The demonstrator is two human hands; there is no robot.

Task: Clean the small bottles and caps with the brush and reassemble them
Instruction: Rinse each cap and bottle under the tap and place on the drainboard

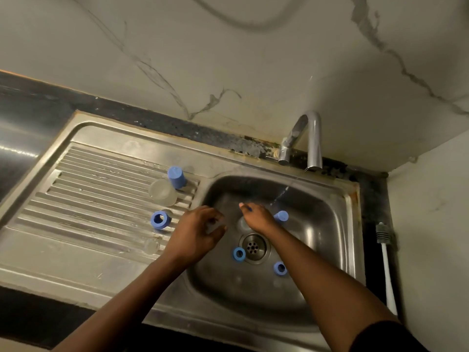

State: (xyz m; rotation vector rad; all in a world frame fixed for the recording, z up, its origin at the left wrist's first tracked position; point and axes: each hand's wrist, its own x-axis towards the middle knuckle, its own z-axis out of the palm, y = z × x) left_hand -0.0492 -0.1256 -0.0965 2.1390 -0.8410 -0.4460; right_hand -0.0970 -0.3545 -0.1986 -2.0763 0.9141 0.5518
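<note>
Bare forearms reaching from the bottom edge over a dull steel sink (352,224). On the ribbed, wet drainboard (101,179): an upright cap (177,177), blue and cylindrical, touching a cloudy bottle (162,193); lower, a ring cap (160,220) on its side; lower still, a clear bottle (152,245) lying flat. Left hand (195,232) over the basin's near-left edge, fingers loosely curled, hold impossible to tell. Left of the perforated drain (253,247), a hollow cap (239,254). Right hand (256,217) knuckles up, fingers hidden, grip unclear. Just beside it, a closed cap (281,216); nearer, a second hollow cap (280,268). Thin water (281,194) from a curved chrome tap (313,138). Far right, white-handled brush (386,262) on the dark speckled surface (371,250). Veined marble-look wall (228,59) behind.
</note>
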